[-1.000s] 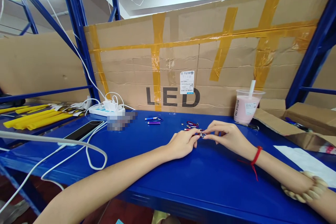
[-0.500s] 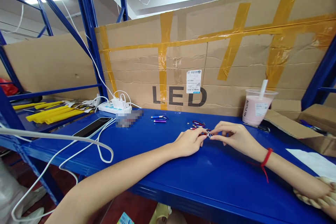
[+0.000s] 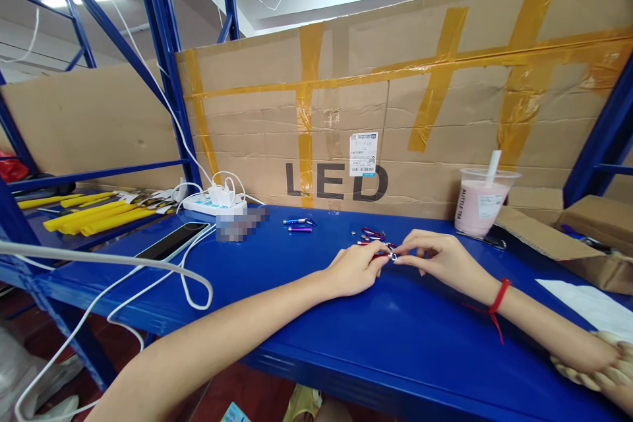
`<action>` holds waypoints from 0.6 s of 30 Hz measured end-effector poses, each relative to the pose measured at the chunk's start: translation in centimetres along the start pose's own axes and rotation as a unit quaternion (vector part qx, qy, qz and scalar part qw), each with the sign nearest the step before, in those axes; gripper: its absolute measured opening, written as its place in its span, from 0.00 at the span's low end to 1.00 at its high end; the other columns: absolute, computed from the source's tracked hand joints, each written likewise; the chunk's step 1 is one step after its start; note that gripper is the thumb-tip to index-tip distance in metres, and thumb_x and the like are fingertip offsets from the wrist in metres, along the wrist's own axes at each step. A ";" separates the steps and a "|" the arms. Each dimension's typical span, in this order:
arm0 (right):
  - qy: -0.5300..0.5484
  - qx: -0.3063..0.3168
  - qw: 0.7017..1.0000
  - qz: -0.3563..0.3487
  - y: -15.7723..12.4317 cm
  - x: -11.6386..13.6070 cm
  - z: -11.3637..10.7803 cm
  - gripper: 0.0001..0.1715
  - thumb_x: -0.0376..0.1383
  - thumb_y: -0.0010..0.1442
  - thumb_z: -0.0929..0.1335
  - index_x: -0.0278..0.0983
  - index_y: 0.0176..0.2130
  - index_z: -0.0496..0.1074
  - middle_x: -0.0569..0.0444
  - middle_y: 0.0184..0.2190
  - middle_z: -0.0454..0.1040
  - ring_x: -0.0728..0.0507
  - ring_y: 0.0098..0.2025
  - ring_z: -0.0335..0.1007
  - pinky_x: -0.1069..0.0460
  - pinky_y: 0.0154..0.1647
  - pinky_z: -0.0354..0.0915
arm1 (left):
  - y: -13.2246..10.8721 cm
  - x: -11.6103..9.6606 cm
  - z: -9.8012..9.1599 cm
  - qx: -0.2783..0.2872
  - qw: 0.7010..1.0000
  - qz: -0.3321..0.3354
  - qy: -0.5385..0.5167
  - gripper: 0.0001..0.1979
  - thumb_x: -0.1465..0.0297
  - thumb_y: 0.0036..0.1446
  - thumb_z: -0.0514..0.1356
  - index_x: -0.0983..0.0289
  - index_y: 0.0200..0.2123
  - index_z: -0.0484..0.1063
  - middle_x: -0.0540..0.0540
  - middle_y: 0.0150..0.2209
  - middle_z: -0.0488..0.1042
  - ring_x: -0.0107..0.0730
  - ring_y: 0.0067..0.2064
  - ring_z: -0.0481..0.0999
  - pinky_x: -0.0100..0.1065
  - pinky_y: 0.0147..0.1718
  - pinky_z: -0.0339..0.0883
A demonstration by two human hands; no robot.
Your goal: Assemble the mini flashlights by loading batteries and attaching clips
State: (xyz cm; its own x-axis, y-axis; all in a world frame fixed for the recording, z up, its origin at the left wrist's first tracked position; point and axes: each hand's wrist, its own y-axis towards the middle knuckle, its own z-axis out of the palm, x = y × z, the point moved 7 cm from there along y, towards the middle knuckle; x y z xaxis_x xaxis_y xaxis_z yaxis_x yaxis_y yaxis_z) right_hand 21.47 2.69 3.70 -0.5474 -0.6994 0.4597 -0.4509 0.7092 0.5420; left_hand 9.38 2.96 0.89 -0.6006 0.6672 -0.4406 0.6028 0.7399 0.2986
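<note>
My left hand (image 3: 353, 269) rests on the blue shelf (image 3: 395, 323), its fingers closed round a small red keychain flashlight (image 3: 380, 254) that they mostly cover. At that flashlight's right end, my right hand (image 3: 435, 256) pinches a silver clasp (image 3: 393, 256) between thumb and forefinger. The fingertips of both hands almost meet. Just behind them lie a dark red clip loop (image 3: 372, 233) and a few tiny metal parts too small to name. Farther left are a blue keychain flashlight (image 3: 295, 221) with a clip and a short purple tube (image 3: 299, 229).
Left on the shelf are a phone (image 3: 173, 241), a power strip (image 3: 212, 203) and looping white cables (image 3: 185, 277). A pink drink cup (image 3: 482, 203), an open cardboard box (image 3: 593, 244) and white paper (image 3: 588, 308) lie right. A large carton (image 3: 237, 138) stands behind.
The view has shifted very slightly. My right fingertips have moved only a little at the silver clasp, and my left hand keeps its place and hold.
</note>
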 end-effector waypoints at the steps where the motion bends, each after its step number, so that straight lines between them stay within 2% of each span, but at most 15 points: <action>1: 0.000 0.000 1.000 0.000 0.0 0.0 0.0 0.25 0.55 0.50 0.66 0.36 0.29 0.76 0.50 0.28 0.72 0.52 0.17 0.64 0.54 0.19 0.63 | 0.0 0.0 0.0 -0.001 1.000 0.001 0.000 0.11 0.67 0.62 0.44 0.58 0.43 0.63 0.46 0.30 0.73 0.30 0.33 0.73 0.29 0.31 0.61; 18: 0.012 0.020 0.999 0.026 0.0 -0.8 0.4 0.24 0.53 0.50 0.67 0.35 0.29 0.76 0.50 0.29 0.71 0.52 0.16 0.65 0.54 0.18 0.64 | 0.1 -0.1 0.0 0.016 1.000 -0.003 -0.007 0.07 0.67 0.62 0.45 0.58 0.40 0.61 0.45 0.29 0.72 0.28 0.33 0.72 0.27 0.31 0.60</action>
State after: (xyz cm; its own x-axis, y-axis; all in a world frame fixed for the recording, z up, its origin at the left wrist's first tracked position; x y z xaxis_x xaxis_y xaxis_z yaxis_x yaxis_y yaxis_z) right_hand 21.61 3.33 3.04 -0.5534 -0.6633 0.5037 -0.4503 0.7471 0.4891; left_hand 9.49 2.96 0.97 -0.5965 0.6612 -0.4549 0.6162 0.7405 0.2683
